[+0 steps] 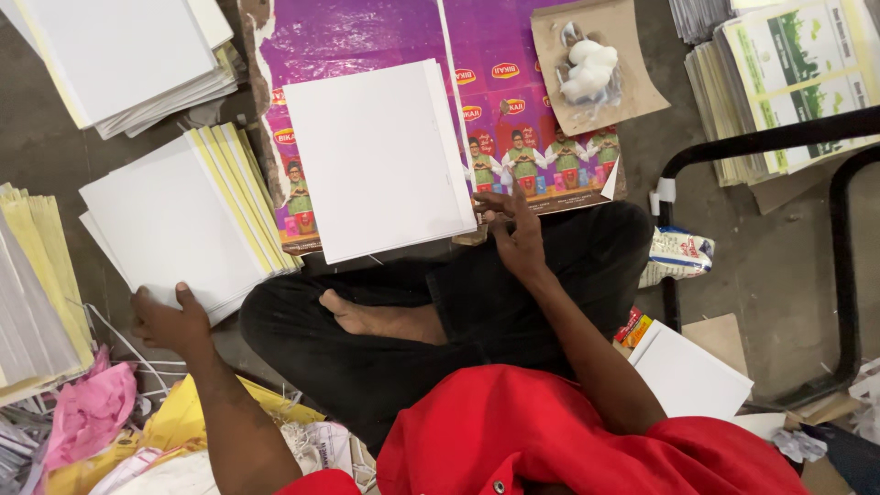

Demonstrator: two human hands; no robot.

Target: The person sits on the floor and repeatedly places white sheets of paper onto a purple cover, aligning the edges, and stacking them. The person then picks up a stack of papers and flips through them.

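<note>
Left hand (170, 321) grips the near corner of a stack of white sheets (174, 225), thumb on top and fingers curled under the edge; closed on the stack. Right hand (513, 229) rests at the lower right corner of a second, single white square pad (380, 156), fingers loosely bent and spread, fingertips touching its edge; whether it pinches the pad cannot be told.

Stack of white sheets: lies to the person's left on the floor, near the left knee. Its long axis runs diagonally, from the near-left corner under the hand up toward the far right. Top face plain white, unmarked. Yellow-edged layers show along its right side, fanned slightly out of line.

White square pad: lies directly ahead of the crossed legs, over a purple printed plastic sheet (367, 37). Slightly tilted, right edge leaning toward the far left. Surface blank; a thin seam runs parallel to the right edge.

Surroundings: another white pile (119, 55) at far left; yellowish paper bundles (37, 275) at the left border; brown card bearing a white lump (591, 69) far right of centre; printed green-and-white sheets (788, 82) stacked at upper right, behind a black metal frame (761, 142). Pink cloth (87, 412) and loose scraps lie near the left elbow.
</note>
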